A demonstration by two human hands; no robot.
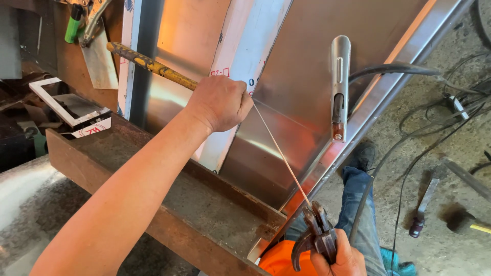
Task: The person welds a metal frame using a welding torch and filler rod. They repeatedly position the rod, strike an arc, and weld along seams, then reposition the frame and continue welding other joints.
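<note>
The left hand (pixel 221 102) is clenched around a yellow-handled tool (pixel 148 65), whose worn handle juts out to the far left beyond the fist. Near the bottom edge, the right hand (pixel 337 258) has its grip closed on an electrode holder (pixel 317 232). A thin welding rod (pixel 281 153) runs from the holder's jaws up toward the left fist, across a shiny steel sheet (pixel 307 66) beside a rusty beam (pixel 194 204).
</note>
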